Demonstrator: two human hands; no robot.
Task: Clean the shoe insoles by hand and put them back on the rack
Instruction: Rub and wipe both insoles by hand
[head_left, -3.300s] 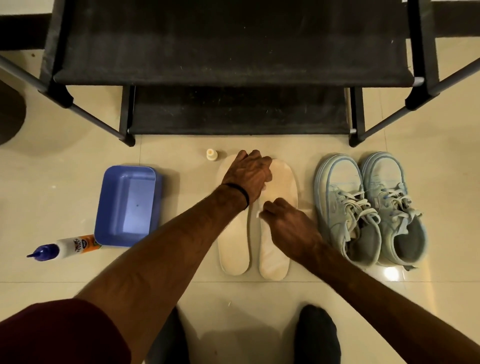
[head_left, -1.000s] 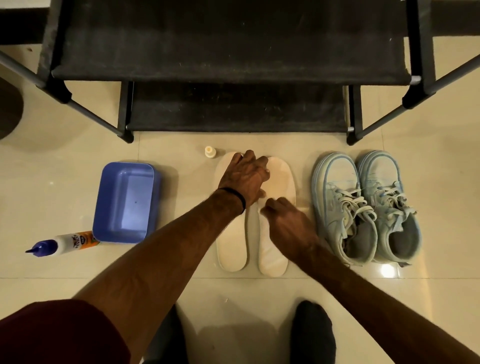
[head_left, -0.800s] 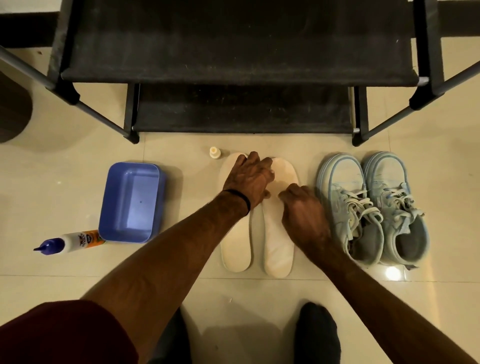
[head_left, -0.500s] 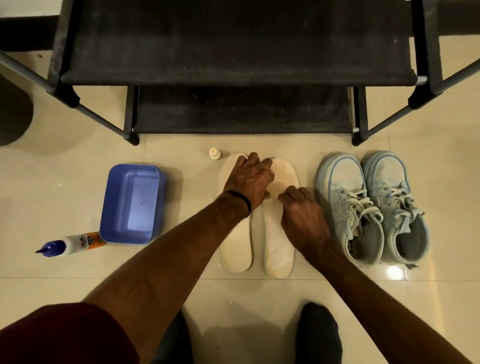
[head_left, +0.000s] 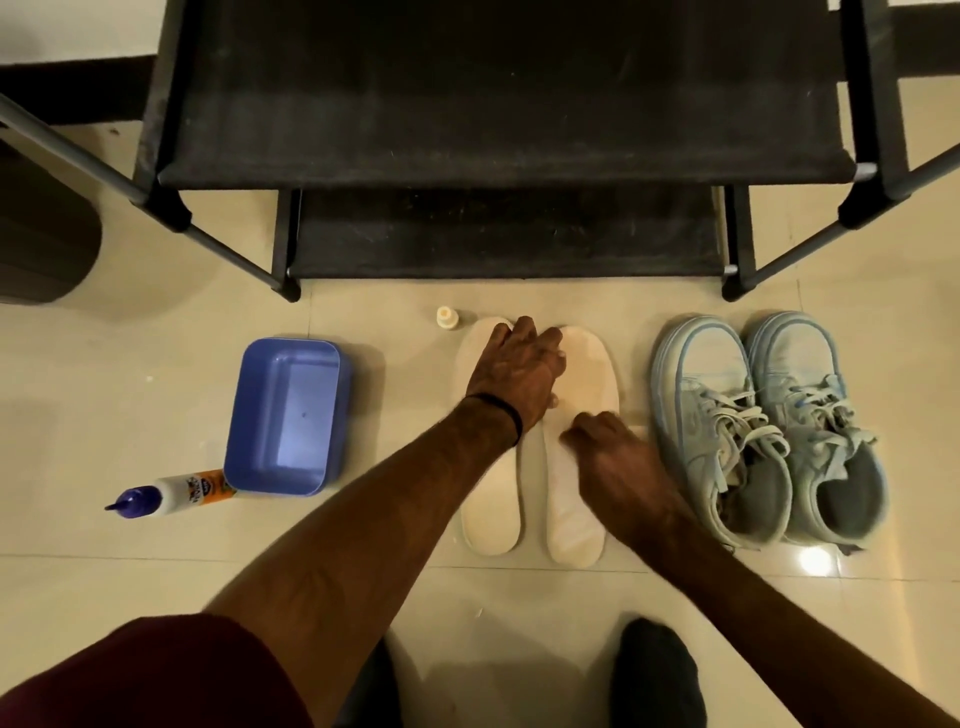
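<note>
Left hand is laid flat with fingers spread over the toe ends of both insoles, pinning them to the floor. Right hand sits on the middle of the right insole, fingers curled under; can't tell if that grip pinches a cloth or just rubs. The left insole lies just beside it, both flat on the tile in front of the rack. These look thin, light and floppy, so they'd probably slide on glossy tile unless held down. I'd lift one by its heel edge. Sneakers sit right of that hand, blue tub and bottle off to the left.
</note>
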